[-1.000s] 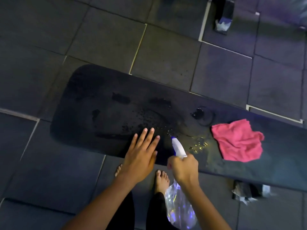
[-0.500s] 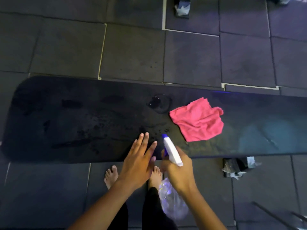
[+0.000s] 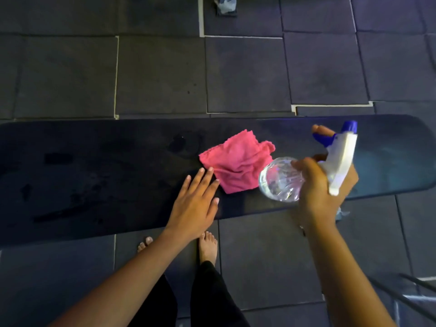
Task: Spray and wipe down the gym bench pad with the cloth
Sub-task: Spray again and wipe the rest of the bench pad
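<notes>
Underfoot, dark square rubber floor tiles (image 3: 160, 74). Across them, a long black padded gym bench pad (image 3: 94, 185), wet-streaked on its left half. On the pad's middle, a crumpled pink cloth (image 3: 236, 161). Over the pad's near edge, left hand (image 3: 195, 204) flat, fingers straight, tips just beside the cloth. Above the pad's right part, right hand (image 3: 323, 185) gripping a tilted clear plastic spray bottle with white-and-blue trigger head (image 3: 280, 180).

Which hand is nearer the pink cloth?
Left. The left hand nearly touches the pink cloth with its fingers; the right hand holds the spray bottle beyond its right edge.
</notes>
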`<state>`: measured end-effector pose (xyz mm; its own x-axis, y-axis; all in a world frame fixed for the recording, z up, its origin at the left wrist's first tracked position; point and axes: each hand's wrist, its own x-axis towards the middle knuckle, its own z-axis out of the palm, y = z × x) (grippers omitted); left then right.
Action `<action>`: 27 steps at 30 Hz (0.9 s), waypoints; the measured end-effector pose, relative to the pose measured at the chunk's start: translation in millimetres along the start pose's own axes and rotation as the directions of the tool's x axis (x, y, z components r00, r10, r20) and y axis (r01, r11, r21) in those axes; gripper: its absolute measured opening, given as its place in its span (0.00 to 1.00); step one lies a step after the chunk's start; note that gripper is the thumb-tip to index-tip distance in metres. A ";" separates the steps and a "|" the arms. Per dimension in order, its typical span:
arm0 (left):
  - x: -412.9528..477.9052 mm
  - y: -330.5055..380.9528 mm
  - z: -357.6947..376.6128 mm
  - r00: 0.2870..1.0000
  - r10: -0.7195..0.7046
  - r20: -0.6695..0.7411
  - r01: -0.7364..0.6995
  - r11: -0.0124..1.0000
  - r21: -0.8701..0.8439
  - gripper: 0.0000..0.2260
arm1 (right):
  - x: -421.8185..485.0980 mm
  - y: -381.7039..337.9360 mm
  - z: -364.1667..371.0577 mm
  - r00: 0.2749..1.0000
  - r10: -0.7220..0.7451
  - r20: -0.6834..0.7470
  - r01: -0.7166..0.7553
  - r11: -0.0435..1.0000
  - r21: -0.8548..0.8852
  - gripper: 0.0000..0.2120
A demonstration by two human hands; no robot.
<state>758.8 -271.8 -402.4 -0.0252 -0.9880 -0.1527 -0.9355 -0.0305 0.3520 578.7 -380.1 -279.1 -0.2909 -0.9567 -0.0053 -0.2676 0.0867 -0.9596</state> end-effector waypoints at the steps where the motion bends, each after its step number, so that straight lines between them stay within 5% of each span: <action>1: 0.1 2.4 2.1 1.000 -0.005 -0.019 0.005 1.000 0.008 0.21 | 8.1 -0.5 -2.3 0.999 -0.032 -0.024 0.031 0.999 -0.021 0.26; 8: 6.6 18.0 18.1 0.983 -0.042 -0.181 0.065 0.991 0.120 0.18 | 54.1 43.5 -11.2 0.973 0.008 -0.229 -0.004 1.000 0.019 0.24; 11: 18.9 29.1 20.9 0.958 -0.183 -0.223 0.165 0.982 -0.097 0.14 | 60.6 61.1 -12.0 0.972 -0.036 -0.231 0.021 0.998 -0.066 0.24; 15: 28.3 49.5 21.4 0.830 -0.525 -0.189 0.317 0.722 -0.615 0.07 | 47.1 69.8 -11.9 0.973 -0.066 -0.221 0.042 0.992 -0.116 0.23; 19: 33.7 61.9 19.6 0.695 -0.715 -0.074 0.357 0.433 -0.828 0.12 | 31.8 73.5 -14.6 0.935 0.091 -0.343 -0.155 0.974 -0.163 0.23; 22: 38.8 66.3 13.8 0.650 -0.757 -0.070 0.280 0.324 -0.904 0.16 | -6.7 79.2 -4.0 0.848 0.272 -0.455 -0.384 0.907 -0.174 0.25; 27: 46.9 61.5 2.2 0.670 -0.743 0.000 0.175 0.158 -0.972 0.14 | -39.4 83.5 33.1 0.933 0.341 -0.116 -0.356 0.923 -0.144 0.06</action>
<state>699.3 -319.8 -390.0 0.6779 -0.6391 -0.3634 0.1901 -0.3251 0.9264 598.3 -344.4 -368.3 -0.4688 -0.8308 -0.2999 -0.2759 0.4602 -0.8439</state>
